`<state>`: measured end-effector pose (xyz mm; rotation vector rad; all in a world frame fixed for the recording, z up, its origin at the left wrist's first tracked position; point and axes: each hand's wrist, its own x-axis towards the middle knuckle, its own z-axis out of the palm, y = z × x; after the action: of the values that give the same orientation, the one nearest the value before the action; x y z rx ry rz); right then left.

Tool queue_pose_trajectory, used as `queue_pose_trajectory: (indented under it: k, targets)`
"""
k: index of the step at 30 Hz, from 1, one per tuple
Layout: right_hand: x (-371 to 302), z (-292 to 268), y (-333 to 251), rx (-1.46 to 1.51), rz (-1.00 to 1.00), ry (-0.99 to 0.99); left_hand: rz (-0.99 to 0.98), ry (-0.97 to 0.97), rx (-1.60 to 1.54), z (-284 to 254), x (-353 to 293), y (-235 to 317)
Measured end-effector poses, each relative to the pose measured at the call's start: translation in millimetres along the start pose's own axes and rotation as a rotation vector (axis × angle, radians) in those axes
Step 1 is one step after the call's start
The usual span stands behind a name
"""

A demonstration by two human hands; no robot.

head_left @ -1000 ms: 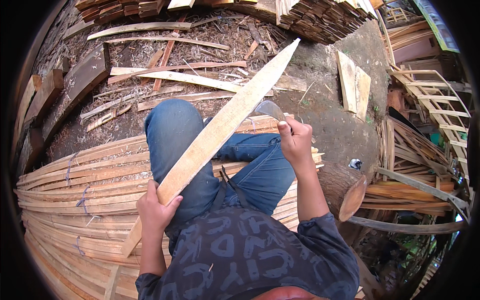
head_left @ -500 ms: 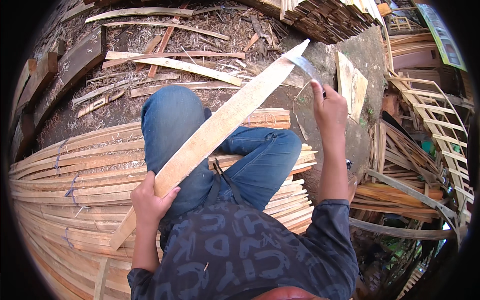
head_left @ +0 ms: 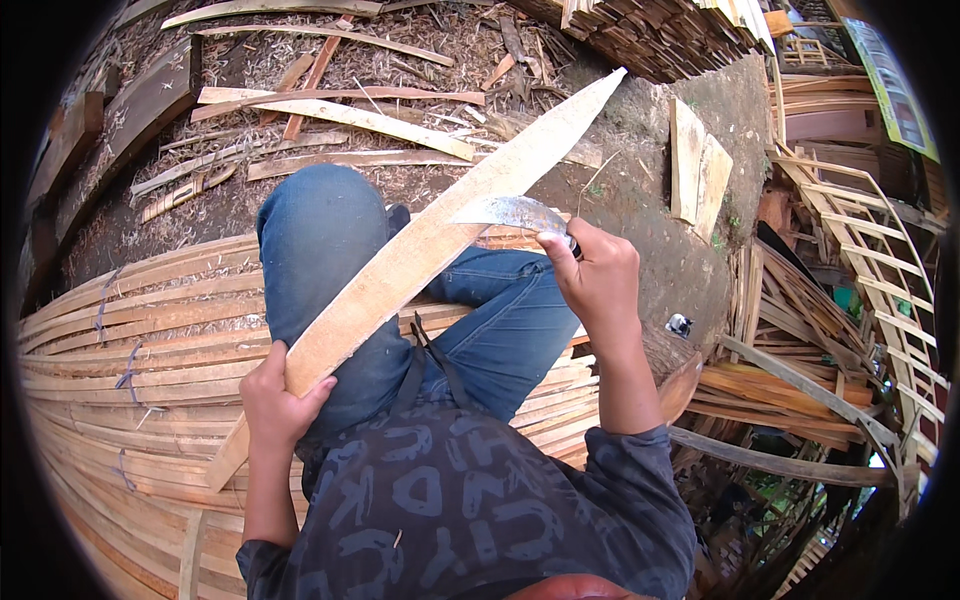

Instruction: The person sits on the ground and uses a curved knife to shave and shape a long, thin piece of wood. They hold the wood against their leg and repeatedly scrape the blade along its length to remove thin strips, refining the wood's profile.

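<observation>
Pinching a pointed wooden plank (head_left: 415,250) toward its near end with the left hand (head_left: 278,402). Got it slanted across blue jeans (head_left: 320,225), above bundled slats (head_left: 190,352). Gripping a curved knife (head_left: 520,212) in the right hand (head_left: 605,275), overlapping the plank's midsection, can't tell if touching. Further out, got loose strips (head_left: 380,128) over shavings (head_left: 245,65), then a chunky lumber stack (head_left: 665,35).

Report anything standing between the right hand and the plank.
Only the knife, held in the right hand: its curved blade spans the gap and overlaps the plank in view; contact is unclear. Nothing else visible blocks the way.
</observation>
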<state>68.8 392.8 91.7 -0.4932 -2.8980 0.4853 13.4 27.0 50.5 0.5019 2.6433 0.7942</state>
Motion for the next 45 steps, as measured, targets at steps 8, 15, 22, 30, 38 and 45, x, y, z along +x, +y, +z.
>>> queue_pose_trajectory:
  k: [8, 15, 22, 30, 38, 45]
  targets:
    - [32, -8, 32, -0.288, -0.155, 0.137, -0.007, -0.004, -0.020, 2, 1, 8]
    - [32, -4, 42, -0.280, -0.131, 0.231, 0.040, 0.062, -0.002, 4, 1, 11]
    - [15, -4, 23, -0.273, -0.104, 0.134, 0.034, 0.057, 0.029, 4, 1, 14]
    - [37, -9, 43, -0.363, -0.175, 0.193, -0.030, -0.051, 0.019, 3, 0, 19]
    - [16, -2, 15, -0.264, -0.141, 0.135, 0.056, 0.087, 0.051, 6, 3, 14]
    - [49, -7, 46, -0.367, -0.137, 0.199, 0.053, 0.118, 0.025, 8, -2, 14]
